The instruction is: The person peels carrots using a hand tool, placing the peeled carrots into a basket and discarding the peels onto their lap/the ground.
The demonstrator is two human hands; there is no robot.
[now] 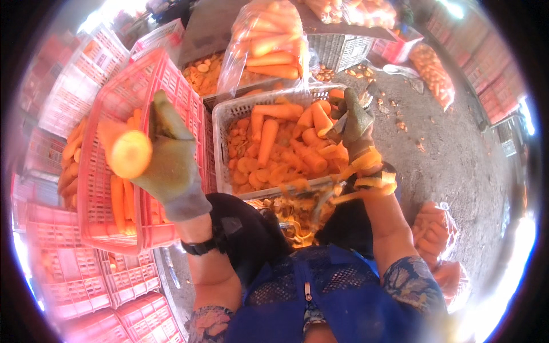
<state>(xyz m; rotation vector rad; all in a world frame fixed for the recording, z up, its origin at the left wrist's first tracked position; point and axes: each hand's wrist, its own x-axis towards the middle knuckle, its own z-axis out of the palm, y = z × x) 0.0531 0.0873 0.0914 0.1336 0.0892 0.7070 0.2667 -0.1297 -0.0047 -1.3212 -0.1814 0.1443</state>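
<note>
Over the pink crate on the left, my left hand (pixel 171 160), in a worn work glove, grips a thick carrot (pixel 131 153) whose pale cut end faces me. More carrots stand inside that pink plastic crate (pixel 148 92). My right hand (pixel 358 118), also gloved, is above the right rim of a pale plastic basket (pixel 221 160). A small bladed hand tool (pixel 336 127) shows at its fingers; whether it is a peeler or a knife I cannot tell. Carrot peels (pixel 369 159) drape over my right wrist. Whole carrots (pixel 268 139), cut ends and peelings fill the basket.
A clear plastic bag of carrots (pixel 272 47) stands behind the basket. Peelings (pixel 302 218) lie heaped between my knees. Stacked pink crates (pixel 68 270) line the left. Bagged carrots (pixel 431 236) sit on the concrete floor (pixel 446 158) at right, with scattered scraps (pixel 401 125).
</note>
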